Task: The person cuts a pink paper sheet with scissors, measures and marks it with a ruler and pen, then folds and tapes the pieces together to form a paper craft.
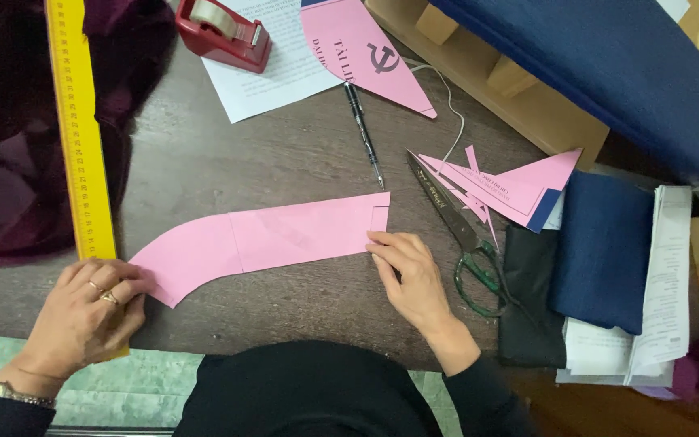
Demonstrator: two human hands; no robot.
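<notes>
Pink paper piece: the curved pink paper pattern [260,243] lies flat on the dark table [285,162] at the middle of the frame, its curved tail dipping toward the lower left.
Left hand: your left hand [91,311], lower left, rests flat with fingers loosely bent, fingertips pressing the pattern's curved end; it grips nothing, and it covers the lower end of the yellow ruler [81,137].
Right hand: your right hand [410,275], right of centre, has its fingers together, tips pressing down the pattern's squared end, pinching nothing.
Ruler: its top runs out of the upper left edge.
Scissors: the scissors [455,226] lie just right of your right hand, green handles partly lost against the black cloth [531,324].
Cut off: the red tape dispenser [224,32] and navy fabric [608,73] are cropped by the top edge.
Hard to make out: the maroon cloth [10,162] at left is a dark, shapeless mass.
</notes>
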